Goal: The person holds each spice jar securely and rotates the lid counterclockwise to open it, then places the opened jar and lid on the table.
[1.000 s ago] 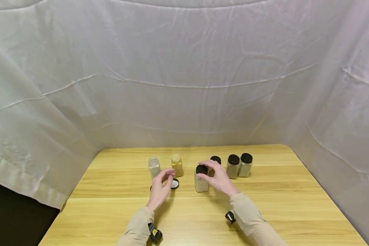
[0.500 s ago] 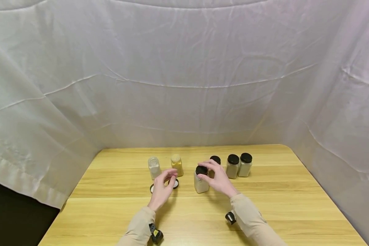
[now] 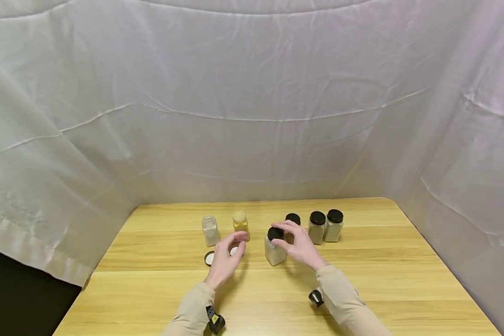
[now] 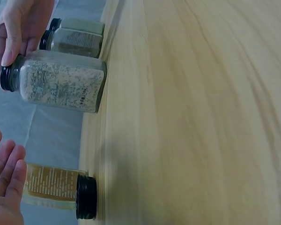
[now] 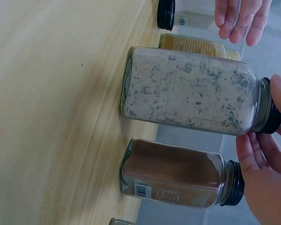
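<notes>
My right hand [image 3: 299,244] grips the black cap of a glass spice jar [image 3: 275,253] between thumb and fingers. The jar is upright, and whitish seasoning with dark flecks fills it [image 5: 192,91]. My left hand [image 3: 227,259] hovers to its left with relaxed fingers, holding nothing. Below and beside that hand lie two loose black caps with white inner liners, the left cap [image 3: 209,258] and the right cap [image 3: 236,251], partly covered by the hand. Just beyond stands an uncapped jar of yellow spice [image 3: 241,220] with a shaker top.
An uncapped jar with pale contents [image 3: 210,232] stands at the left. Behind my right hand is a capped jar of brown powder [image 5: 173,173]. Two more capped jars, one greyish [image 3: 317,228] and one pale [image 3: 333,226], stand to the right. Grey curtains [image 3: 252,140] surround the wooden table [image 3: 361,280].
My left hand has drifted slightly right, uncovering the left cap. The right hand keeps its grip on the jar's cap, and the jar's base has shifted a little towards me.
</notes>
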`<act>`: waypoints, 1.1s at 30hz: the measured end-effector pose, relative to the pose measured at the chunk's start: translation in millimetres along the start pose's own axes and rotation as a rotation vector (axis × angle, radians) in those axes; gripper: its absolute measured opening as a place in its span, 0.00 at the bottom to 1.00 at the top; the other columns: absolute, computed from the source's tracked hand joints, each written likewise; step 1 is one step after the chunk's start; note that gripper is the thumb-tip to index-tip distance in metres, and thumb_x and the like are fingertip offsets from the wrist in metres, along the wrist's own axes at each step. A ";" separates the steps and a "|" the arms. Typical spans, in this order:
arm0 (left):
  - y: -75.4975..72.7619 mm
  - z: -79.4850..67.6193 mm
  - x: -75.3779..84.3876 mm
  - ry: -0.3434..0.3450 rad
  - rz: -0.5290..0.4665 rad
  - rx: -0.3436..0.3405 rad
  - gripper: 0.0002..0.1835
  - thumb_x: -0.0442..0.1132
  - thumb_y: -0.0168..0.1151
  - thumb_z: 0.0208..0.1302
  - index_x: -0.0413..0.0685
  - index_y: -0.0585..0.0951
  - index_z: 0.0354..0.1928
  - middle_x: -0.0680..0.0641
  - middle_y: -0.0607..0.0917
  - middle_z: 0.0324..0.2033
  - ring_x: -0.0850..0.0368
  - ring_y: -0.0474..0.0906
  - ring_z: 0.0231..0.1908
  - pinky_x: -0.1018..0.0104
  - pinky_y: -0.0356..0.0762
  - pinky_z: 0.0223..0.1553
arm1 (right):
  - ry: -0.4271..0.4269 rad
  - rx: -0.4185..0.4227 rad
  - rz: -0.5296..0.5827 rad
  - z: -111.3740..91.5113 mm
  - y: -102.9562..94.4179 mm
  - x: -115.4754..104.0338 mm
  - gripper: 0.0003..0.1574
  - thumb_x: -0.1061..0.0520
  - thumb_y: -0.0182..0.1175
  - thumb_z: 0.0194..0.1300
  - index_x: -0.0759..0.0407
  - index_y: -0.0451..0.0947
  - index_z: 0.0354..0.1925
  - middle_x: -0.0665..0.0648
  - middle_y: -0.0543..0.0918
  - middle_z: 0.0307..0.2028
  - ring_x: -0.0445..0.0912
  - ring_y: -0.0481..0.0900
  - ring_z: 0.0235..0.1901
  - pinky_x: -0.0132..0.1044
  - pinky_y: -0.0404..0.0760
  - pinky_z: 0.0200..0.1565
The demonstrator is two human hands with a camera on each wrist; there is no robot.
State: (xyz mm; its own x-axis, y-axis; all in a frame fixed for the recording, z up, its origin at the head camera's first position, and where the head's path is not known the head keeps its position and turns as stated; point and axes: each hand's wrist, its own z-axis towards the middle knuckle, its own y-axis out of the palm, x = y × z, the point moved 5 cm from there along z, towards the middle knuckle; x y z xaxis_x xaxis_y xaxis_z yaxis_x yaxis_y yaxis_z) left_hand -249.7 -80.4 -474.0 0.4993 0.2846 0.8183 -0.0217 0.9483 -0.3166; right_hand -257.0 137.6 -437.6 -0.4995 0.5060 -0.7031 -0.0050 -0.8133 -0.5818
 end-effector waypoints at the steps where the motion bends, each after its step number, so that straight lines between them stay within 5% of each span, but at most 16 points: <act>1: 0.8 0.0 0.4 -0.001 0.004 -0.005 0.12 0.29 0.60 0.70 0.38 0.82 0.53 0.36 0.88 0.47 0.39 0.85 0.48 0.66 0.85 0.54 | 0.001 0.000 -0.002 -0.1 -0.1 0.1 0.28 0.57 0.72 0.61 0.58 0.81 0.59 0.57 0.85 0.53 0.53 0.81 0.54 0.54 0.80 0.58; 7: 7.3 0.0 0.1 -0.047 0.016 -0.037 0.12 0.34 0.62 0.70 0.45 0.83 0.53 0.38 0.88 0.50 0.47 0.86 0.49 0.62 0.84 0.56 | 0.003 -0.005 -0.009 0.1 -1.0 1.9 0.29 0.57 0.72 0.60 0.59 0.81 0.60 0.58 0.85 0.54 0.54 0.82 0.55 0.55 0.79 0.61; 17: 23.5 -3.4 -1.8 -0.105 0.037 -0.170 0.17 0.40 0.60 0.73 0.40 0.80 0.58 0.41 0.86 0.55 0.44 0.83 0.57 0.47 0.79 0.63 | -0.005 -0.008 -0.014 2.0 -3.0 5.3 0.29 0.59 0.72 0.60 0.60 0.81 0.60 0.60 0.85 0.54 0.56 0.83 0.54 0.53 0.82 0.59; 33: 45.4 -7.7 -3.0 -0.120 0.017 -0.279 0.25 0.45 0.62 0.72 0.38 0.75 0.64 0.36 0.80 0.62 0.39 0.78 0.62 0.45 0.75 0.67 | -0.001 -0.057 0.043 0.3 -0.9 9.3 0.28 0.60 0.68 0.64 0.61 0.78 0.62 0.65 0.83 0.58 0.60 0.82 0.55 0.58 0.82 0.58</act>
State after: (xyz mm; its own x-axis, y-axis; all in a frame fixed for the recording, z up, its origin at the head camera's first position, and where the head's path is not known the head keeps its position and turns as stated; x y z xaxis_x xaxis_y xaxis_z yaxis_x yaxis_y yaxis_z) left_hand -245.6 -39.3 -494.5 0.3949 0.3306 0.8572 0.2174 0.8729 -0.4368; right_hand -261.9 143.0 -443.5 -0.4994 0.4702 -0.7276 0.0655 -0.8170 -0.5729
